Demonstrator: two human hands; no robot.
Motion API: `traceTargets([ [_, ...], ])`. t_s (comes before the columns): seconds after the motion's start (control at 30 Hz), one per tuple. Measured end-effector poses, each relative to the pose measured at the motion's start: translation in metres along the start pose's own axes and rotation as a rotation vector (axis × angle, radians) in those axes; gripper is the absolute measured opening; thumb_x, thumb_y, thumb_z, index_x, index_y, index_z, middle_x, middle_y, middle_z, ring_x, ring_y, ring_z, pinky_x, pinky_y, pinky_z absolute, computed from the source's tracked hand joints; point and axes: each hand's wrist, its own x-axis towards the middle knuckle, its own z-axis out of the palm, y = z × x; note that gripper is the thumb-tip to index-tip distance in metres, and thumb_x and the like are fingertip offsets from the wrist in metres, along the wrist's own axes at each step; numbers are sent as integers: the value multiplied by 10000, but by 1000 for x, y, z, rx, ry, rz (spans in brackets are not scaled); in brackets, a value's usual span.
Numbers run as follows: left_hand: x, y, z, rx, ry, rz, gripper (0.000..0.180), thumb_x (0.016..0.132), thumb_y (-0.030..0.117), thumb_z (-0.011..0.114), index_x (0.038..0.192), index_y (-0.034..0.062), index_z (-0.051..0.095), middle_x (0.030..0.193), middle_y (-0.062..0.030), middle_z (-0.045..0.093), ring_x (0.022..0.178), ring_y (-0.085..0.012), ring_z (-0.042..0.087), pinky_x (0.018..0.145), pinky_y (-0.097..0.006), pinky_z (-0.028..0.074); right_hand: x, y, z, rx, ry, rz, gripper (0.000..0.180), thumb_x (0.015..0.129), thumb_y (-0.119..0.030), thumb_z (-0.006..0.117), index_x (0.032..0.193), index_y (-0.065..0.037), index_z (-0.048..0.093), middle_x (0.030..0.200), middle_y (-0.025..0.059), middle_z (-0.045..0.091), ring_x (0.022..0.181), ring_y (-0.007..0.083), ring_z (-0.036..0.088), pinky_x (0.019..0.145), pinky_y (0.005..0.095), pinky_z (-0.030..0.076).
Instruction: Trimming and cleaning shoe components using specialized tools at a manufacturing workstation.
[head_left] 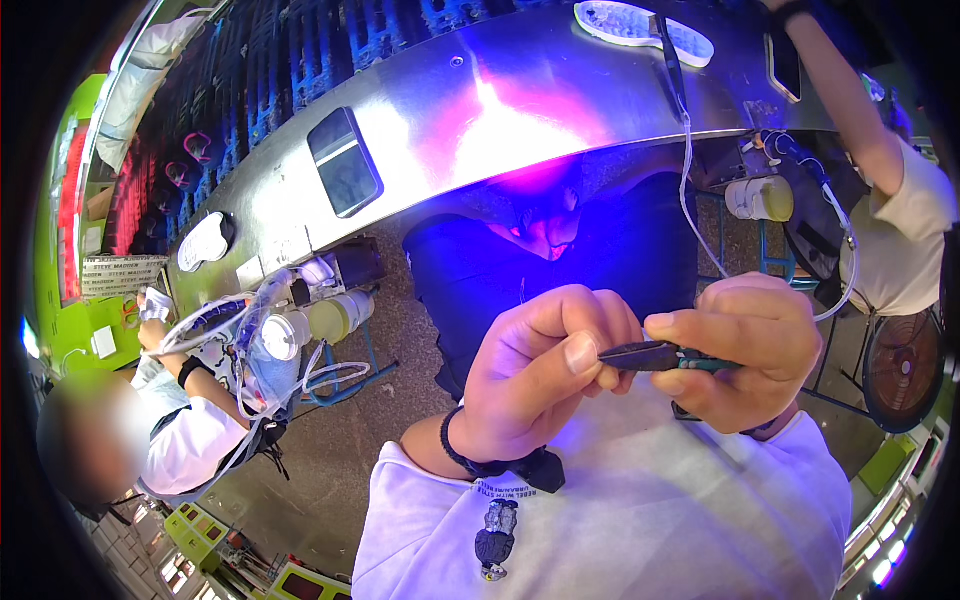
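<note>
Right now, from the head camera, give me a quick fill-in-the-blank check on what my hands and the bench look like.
1. The right hand and left hand together grip a small dark ____ with teal handles.
2. The black wristband sits on the ____ wrist.
3. The dark phone lies flat on the ____ metal bench.
4. The glow on the bench is pink and ____.

Missing words: pliers; left; shiny; blue

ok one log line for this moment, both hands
left hand: pinches tip of small dark tool | right hand: grips its handle | metal bench behind
</note>
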Motion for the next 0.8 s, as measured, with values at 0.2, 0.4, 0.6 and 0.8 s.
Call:
traceTargets([
  [0.2, 1, 1, 1, 4, 7, -16, 177, 1017, 193, 533, 892, 68, 543, 861, -59, 573, 837, -172, 521, 761, -323, 400, -1, 0, -2, -40, 0, 27, 377, 688, -165, 840, 1047, -73, 770, 515, 1, 386, 391, 135, 371, 400, 309, 260],
  [0.4, 0, -2, -1, 3, 16, -24, 184, 1013, 203, 544, 893, 64, 548, 867, -60, 576, 838, -167, 526, 742, -314, 396, -3, 3, 0, -21, 90, 63, 395, 679, -170, 854, 1053, -80, 767, 516, 12, 385, 394, 154, 380, 409, 305, 262],
  [0.6, 2, -3, -1, -3, 23, -16, 182, 1010, 205, 550, 887, 71, 544, 854, -61, 575, 838, -171, 530, 747, -313, 397, -3, 0, -3, -29, 1, 45, 419, 670, -171, 855, 1069, -82, 763, 518, 0, 392, 389, 143, 375, 401, 301, 261],
  [0.8, 3, -4, 0, 0, 25, -8, 175, 1010, 199, 551, 889, 73, 539, 845, -59, 569, 838, -170, 527, 751, -311, 396, -2, 1, -5, -22, -11, 27, 420, 672, -167, 845, 1076, -85, 763, 519, -8, 395, 386, 138, 376, 395, 302, 260],
])
